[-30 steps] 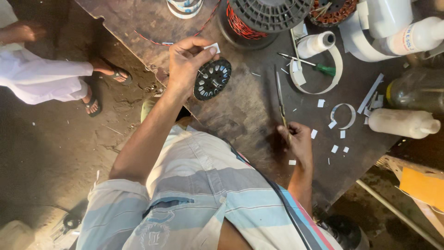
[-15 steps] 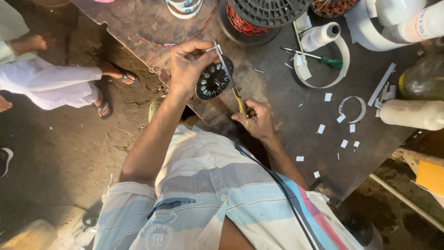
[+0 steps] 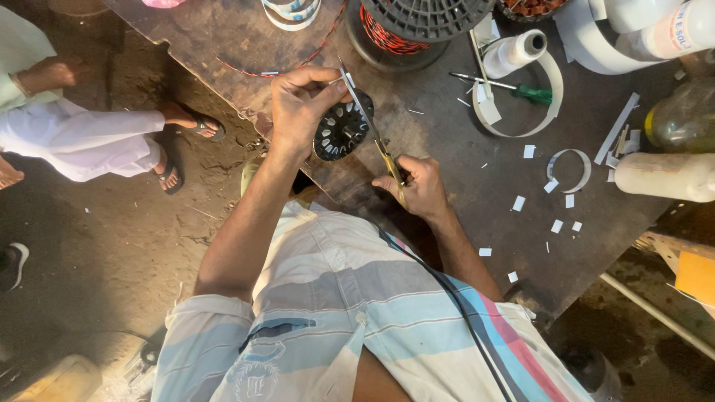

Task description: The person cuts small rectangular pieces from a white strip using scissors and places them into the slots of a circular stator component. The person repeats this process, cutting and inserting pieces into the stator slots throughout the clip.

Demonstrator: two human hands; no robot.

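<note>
My left hand (image 3: 299,104) pinches a small white strip of paper (image 3: 347,78) just above a black slotted round core (image 3: 341,132) that lies on the dark workbench (image 3: 447,179). My right hand (image 3: 418,186) grips the yellow handles of a pair of scissors (image 3: 369,123). The long blades reach up to the white strip between my left fingers. Whether the blades touch the strip cannot be made out.
A spool of red wire (image 3: 406,30), a green-handled screwdriver (image 3: 514,88), white tape loops (image 3: 555,97), white bottles (image 3: 670,175) and small white paper offcuts (image 3: 555,225) lie on the bench. Another person's legs in sandals (image 3: 179,141) stand on the dirt floor at left.
My right hand has brought the scissors from the right side of the bench over to the strip in my left hand, which has stayed by the black core.
</note>
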